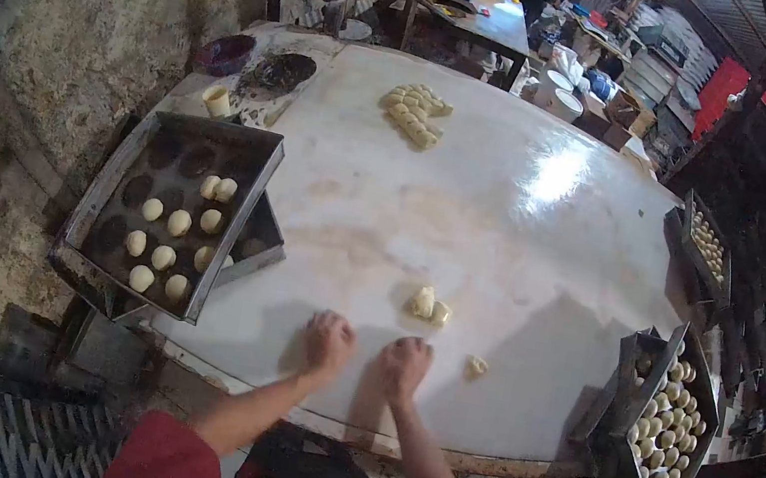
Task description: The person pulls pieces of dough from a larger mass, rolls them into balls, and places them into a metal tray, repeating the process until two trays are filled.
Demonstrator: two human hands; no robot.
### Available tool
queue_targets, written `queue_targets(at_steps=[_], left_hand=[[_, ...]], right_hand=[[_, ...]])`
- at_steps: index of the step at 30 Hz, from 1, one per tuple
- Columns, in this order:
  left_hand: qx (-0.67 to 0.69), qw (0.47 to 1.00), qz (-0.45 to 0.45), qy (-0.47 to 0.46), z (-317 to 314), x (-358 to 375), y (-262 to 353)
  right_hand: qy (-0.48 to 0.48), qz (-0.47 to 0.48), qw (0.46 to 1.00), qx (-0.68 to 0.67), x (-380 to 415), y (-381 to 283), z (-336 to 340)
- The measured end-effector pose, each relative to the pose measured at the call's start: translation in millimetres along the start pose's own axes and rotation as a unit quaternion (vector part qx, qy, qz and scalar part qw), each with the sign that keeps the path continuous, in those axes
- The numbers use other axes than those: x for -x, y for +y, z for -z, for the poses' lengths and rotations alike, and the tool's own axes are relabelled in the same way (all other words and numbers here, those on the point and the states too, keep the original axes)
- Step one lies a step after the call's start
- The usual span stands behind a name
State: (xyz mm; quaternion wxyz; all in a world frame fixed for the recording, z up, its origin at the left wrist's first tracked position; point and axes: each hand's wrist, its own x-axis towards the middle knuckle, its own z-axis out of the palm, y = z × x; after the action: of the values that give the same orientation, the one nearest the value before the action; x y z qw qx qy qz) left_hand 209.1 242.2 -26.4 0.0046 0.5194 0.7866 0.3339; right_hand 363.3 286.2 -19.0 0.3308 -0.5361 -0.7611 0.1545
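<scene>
Both of my hands rest low over the near part of the white table. My left hand (328, 341) is closed, fingers curled down, and whatever it covers is hidden. Beside it on the right, my right hand (405, 364) is curled too, its palm hidden. Just beyond my right hand sit a few pale dough pieces (424, 301) touching one another. A smaller dough piece (477, 367) lies to the right of that hand. Farther back on the table is a cluster of cut dough pieces (414, 115).
At the left, a dark metal tray (239, 250) holding several dough balls sits on another tray. Another tray (646, 410) full of dough balls stands at the right edge, with a further one (715, 284) behind. A cup (217, 101) stands at the back left.
</scene>
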Motion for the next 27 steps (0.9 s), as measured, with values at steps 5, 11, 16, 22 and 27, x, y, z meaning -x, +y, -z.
queue_targets(at_steps=[5,11,16,22,27], left_hand=[[0.002,0.993,-0.094,-0.074,81.1,59.9,-22.8],[-0.078,0.994,-0.021,0.077,49.7,-15.3,-77.6],[-0.047,0.978,-0.017,-0.203,63.5,-1.4,-18.7],[0.353,0.688,-0.086,-0.629,186.8,-18.2,-81.4],[0.34,0.872,-0.1,-0.338,388.4,-82.6,-180.1]], right_hand=[[-0.071,0.161,0.984,-0.006,81.5,12.3,40.3],[0.006,0.035,0.993,0.11,36.5,57.4,62.2],[0.038,-0.044,0.992,0.111,30.0,4.3,19.9],[-0.075,0.025,0.985,0.152,85.3,-42.9,30.3],[-0.297,-0.289,0.881,-0.23,55.5,-124.8,34.7]])
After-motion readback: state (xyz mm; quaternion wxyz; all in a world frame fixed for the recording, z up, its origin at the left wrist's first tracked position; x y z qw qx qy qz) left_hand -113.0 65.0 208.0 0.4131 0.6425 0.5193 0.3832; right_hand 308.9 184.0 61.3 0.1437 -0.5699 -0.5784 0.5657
